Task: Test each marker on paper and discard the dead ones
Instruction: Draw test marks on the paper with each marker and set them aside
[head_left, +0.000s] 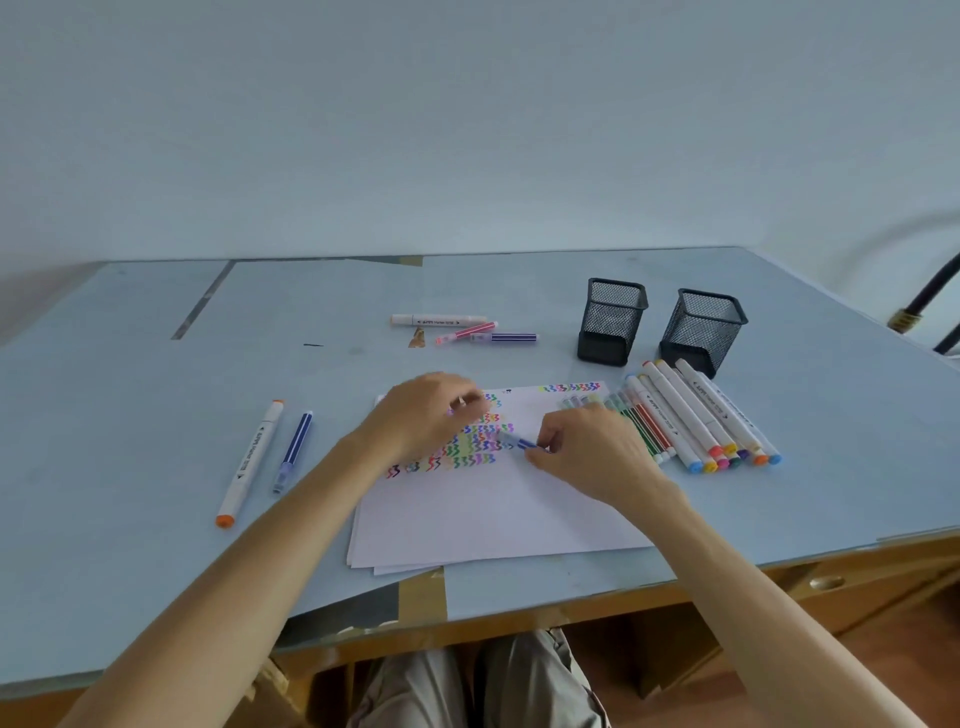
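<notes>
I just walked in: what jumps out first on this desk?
Rows of colourful zigzag marks fill the upper left of the white paper at the desk's centre, where the right hand grips a blue marker. To its right lies a row of markers, before two black mesh cups.

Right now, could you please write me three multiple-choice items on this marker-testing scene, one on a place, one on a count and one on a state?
1. Where does the orange-capped marker lie?
A. left of the paper
B. inside a mesh cup
C. on the paper

2. How many black mesh cups stand on the table?
A. one
B. two
C. four

3. What is the right hand doing?
A. resting flat and empty
B. gripping a blue marker
C. lifting a cup

Answers:
1 A, it lies beside a blue pen, off the paper.
2 B, the cups stand side by side.
3 B, the blue marker tip meets the squiggles.
</notes>
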